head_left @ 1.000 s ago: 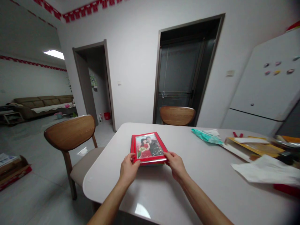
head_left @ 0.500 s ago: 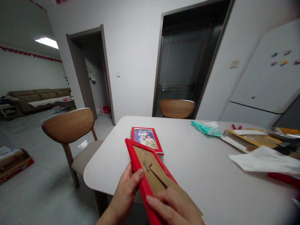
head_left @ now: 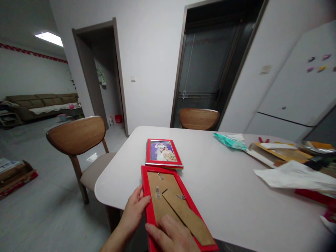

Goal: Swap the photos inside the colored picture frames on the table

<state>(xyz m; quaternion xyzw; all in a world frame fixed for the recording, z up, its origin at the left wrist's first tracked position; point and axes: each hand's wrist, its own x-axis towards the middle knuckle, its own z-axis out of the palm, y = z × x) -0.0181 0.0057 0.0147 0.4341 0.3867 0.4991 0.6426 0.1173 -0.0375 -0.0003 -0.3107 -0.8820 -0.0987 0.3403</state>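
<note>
A red picture frame (head_left: 187, 200) lies back side up at the near table edge, its brown backing board with a stand leg and small metal clips facing me. My left hand (head_left: 134, 207) grips the frame's left side, thumb on top of the red border. At the lower part of the frame is my right hand (head_left: 170, 233), its thumb on the left border and its curled fingers against the backing board. Just beyond lies a second red photo frame (head_left: 163, 154), picture side up, which seems to rest on something thin beneath it.
On the right of the white table (head_left: 223, 182) are a teal plastic packet (head_left: 231, 141), a yellow padded envelope (head_left: 283, 151), and a white sheet (head_left: 296, 176) over something red. A wooden chair (head_left: 78, 140) stands at the left, another chair (head_left: 198, 119) behind the table.
The held frame has gone from tilted to nearly flat, with its backing now turned more fully toward me. My right hand has moved a little left along with it.
</note>
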